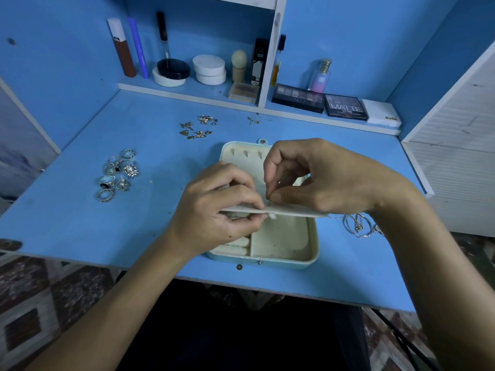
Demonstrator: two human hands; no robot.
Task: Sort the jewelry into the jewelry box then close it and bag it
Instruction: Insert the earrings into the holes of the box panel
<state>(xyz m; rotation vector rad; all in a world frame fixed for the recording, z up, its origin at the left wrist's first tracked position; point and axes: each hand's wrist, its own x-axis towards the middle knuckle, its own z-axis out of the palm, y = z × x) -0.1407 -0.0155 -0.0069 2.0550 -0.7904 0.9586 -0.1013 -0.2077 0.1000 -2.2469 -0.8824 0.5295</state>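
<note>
Ideally, both hands, left [214, 207] and right [308, 178], pinching the flap [292, 211], keep it level over the box [284, 236].

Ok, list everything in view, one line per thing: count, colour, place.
jewelry box: one, pale cream, open, desk centre
flap: one, cream, across the box, pinched by both hands
rings: a cluster, silver, desk left
earrings: a scatter, silver and gold, behind the box
chains: a tangle, silver, right of the box
cosmetics: many, mixed colours, back shelf
desk: one, blue
left hand: pinches the flap
right hand: pinches the flap
</note>
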